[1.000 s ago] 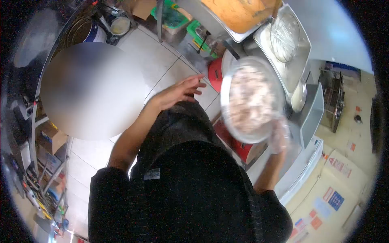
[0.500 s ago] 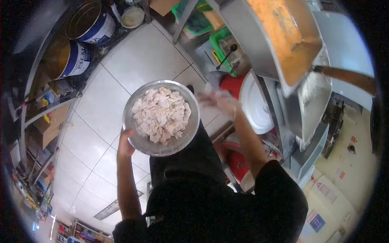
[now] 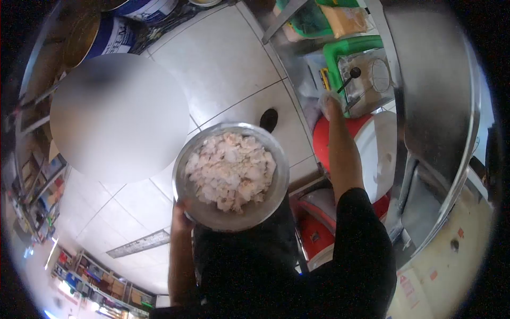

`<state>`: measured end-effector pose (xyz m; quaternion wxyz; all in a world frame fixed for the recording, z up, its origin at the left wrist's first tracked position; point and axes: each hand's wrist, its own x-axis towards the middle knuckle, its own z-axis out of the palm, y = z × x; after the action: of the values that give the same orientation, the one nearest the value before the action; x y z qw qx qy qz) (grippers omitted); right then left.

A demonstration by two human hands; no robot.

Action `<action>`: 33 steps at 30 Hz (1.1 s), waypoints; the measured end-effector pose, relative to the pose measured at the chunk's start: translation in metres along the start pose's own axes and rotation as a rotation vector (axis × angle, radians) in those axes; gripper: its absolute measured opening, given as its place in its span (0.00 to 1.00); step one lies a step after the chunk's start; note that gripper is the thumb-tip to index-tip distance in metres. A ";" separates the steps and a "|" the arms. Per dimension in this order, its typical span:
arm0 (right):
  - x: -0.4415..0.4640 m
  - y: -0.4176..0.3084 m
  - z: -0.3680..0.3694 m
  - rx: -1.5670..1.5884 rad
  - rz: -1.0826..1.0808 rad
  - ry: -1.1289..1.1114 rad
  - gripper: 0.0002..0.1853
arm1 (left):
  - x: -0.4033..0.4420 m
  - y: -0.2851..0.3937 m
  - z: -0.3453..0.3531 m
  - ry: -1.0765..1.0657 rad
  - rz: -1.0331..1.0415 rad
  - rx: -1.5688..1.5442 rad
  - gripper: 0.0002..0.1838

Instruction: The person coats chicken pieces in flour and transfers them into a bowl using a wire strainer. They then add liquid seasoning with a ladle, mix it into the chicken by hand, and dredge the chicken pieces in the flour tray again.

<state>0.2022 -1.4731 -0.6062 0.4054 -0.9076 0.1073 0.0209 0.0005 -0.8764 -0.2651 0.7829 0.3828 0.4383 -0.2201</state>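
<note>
A round metal bowl (image 3: pixel 232 220) full of pale, whitish-pink pieces (image 3: pixel 231 170), which look like raw meat, is held in front of my body. My left hand (image 3: pixel 182 215) grips its rim at the lower left. My right hand (image 3: pixel 330 105), in a clear glove, reaches away to the upper right, beside a green-rimmed container (image 3: pixel 332 58) with a black-knobbed handle (image 3: pixel 355 72) in it. The fingers of my right hand are blurred and partly hidden, so what they hold, if anything, cannot be made out.
Red tubs (image 3: pixel 316 228), one with a white lid (image 3: pixel 369 154), stand under the metal counter (image 3: pixel 435 80) on the right. Blue-and-white buckets (image 3: pixel 114 37) are at the upper left. A shoe tip (image 3: pixel 269 120) shows on the tiled floor (image 3: pixel 212 58). Shelves (image 3: pixel 106 276) line the lower left.
The bowl passed from my right hand to my left hand and came in front of my body. My right hand then moved out toward the green-rimmed container. The view has shifted.
</note>
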 end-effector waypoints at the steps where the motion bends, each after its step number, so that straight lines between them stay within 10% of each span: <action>1: -0.009 -0.020 -0.006 -0.158 -0.181 0.047 0.06 | -0.001 0.011 0.009 0.044 -0.043 0.036 0.32; 4: -0.055 -0.071 -0.012 -0.459 -0.555 0.161 0.03 | -0.006 0.036 0.012 -0.057 -0.087 0.160 0.31; 6: -0.106 -0.089 -0.004 -1.621 -0.331 -0.461 0.16 | -0.016 0.060 0.054 -0.137 -0.043 0.149 0.30; 7: -0.137 -0.115 -0.013 -1.634 -0.302 -0.428 0.16 | -0.020 0.066 0.057 -0.175 -0.034 0.162 0.30; 12: -0.385 -0.245 -0.018 -0.904 -0.041 0.376 0.20 | -0.024 0.085 0.083 -0.330 -0.055 0.143 0.32; 16: -0.438 -0.390 -0.076 0.117 1.001 0.313 0.22 | -0.031 0.083 0.108 -0.479 -0.057 0.305 0.35; 19: -0.477 -0.362 -0.077 0.226 0.435 0.939 0.23 | -0.028 0.097 0.104 -0.567 -0.093 0.354 0.36; 22: -0.441 -0.373 -0.122 -0.400 0.801 0.892 0.23 | -0.024 0.113 0.113 -0.642 -0.083 0.442 0.36; 24: -0.420 -0.309 -0.111 -0.386 0.410 1.053 0.21 | -0.018 0.119 0.110 -0.638 -0.119 0.584 0.36; 28: -0.342 -0.417 -0.165 -0.169 0.915 0.674 0.17 | -0.001 0.125 0.119 -0.708 -0.124 0.674 0.35; 33: -0.326 -0.404 -0.119 -0.312 0.404 0.624 0.18 | 0.012 0.129 0.116 -0.754 -0.190 0.674 0.33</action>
<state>-0.0362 -1.2417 -0.1905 0.1987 -0.8815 0.3971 -0.1604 0.1540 -0.8898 -0.1855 0.6963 0.4664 0.0633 -0.5418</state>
